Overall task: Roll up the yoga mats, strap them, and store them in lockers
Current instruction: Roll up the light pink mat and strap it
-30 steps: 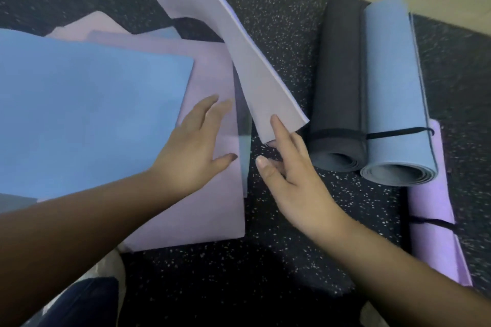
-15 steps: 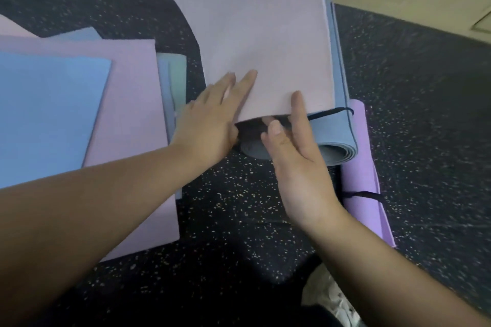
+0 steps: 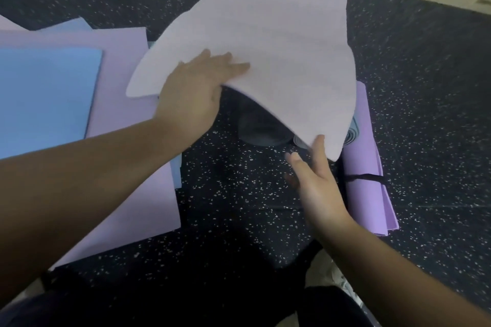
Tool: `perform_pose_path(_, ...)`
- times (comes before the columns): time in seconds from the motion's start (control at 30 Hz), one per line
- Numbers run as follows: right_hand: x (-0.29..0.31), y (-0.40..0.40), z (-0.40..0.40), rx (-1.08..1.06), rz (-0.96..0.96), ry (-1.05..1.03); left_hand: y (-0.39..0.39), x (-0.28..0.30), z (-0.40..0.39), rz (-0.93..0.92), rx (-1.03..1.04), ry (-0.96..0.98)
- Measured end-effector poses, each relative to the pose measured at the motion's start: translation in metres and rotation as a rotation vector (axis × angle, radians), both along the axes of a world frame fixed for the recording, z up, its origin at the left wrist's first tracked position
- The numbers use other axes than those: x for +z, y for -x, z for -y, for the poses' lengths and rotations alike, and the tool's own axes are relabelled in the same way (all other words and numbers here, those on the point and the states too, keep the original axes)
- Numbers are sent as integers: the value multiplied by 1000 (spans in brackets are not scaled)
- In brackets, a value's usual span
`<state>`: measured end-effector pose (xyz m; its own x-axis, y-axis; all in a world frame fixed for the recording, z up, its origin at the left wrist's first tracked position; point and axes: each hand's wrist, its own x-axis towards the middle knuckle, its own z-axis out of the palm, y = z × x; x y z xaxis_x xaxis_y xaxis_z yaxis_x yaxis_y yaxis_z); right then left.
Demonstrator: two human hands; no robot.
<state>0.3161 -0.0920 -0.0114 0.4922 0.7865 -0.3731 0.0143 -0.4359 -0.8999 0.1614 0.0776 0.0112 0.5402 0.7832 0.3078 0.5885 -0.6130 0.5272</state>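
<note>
- Pale lilac mat (image 3: 279, 42) now arches up over the rolled mats (image 3: 261, 131), where half a second ago it lay flatter.
- Our left hand (image 3: 195, 89) grips its near edge; our right hand (image 3: 317, 180), fingers straight, touches its corner.
- Rolling, we judge, can start.

Speckled floor (image 3: 239, 194) under flat mats (image 3: 127, 141)

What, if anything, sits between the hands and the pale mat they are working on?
Nothing visible. The left hand grips the pale mat at its near edge, fingers on top; the right hand touches its lower corner. Rolled mats lie beneath it.
</note>
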Motion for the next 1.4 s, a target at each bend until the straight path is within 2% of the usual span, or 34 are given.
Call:
perform_pose_path(0.1,4,5,-1,37,77,18,23,0,0,-191,-98,-268)
perform_pose_path(0.17,0,10,1,152,197,78,52,-16,2,-316,-132,-365)
perform_pose_path(0.27,-8,27,4,414,414,219,104,-49,18,-347,-127,-318)
perform_pose_path(0.37,-18,42,5,713,773,385,150,-76,47,-366,-134,-172)
perform_pose_path(0.47,-21,58,-4,860,1119,258,186,-92,70,-420,-134,-37)
perform_pose_path(0.6,-36,80,-15,935,1330,-45,210,-100,73,-402,-182,-40)
perform_pose_path(0.67,-41,91,-20,1051,1334,-112,216,-101,74,-432,-223,-52)
perform_pose_path(0.77,-54,99,-17,1182,1193,-91,229,-104,76,-423,-284,-55)
perform_pose_path(0.87,-67,104,-13,1195,983,28,247,-109,78,-367,-345,-48)
perform_pose_path(0.97,-74,107,-19,1200,817,118,267,-119,80,-328,-285,-13)
perform_pose_path(1.13,-78,108,-23,1168,702,193,296,-125,78,-403,-247,-64)
perform_pose_path(1.2,-79,107,-24,1179,677,227,294,-123,77,-364,-230,24)
perform_pose_path(1.3,-79,99,-29,1205,720,308,284,-116,72,-282,-176,255)
perform_pose_path(1.4,-71,89,-33,1165,732,386,271,-108,70,-271,-88,415)
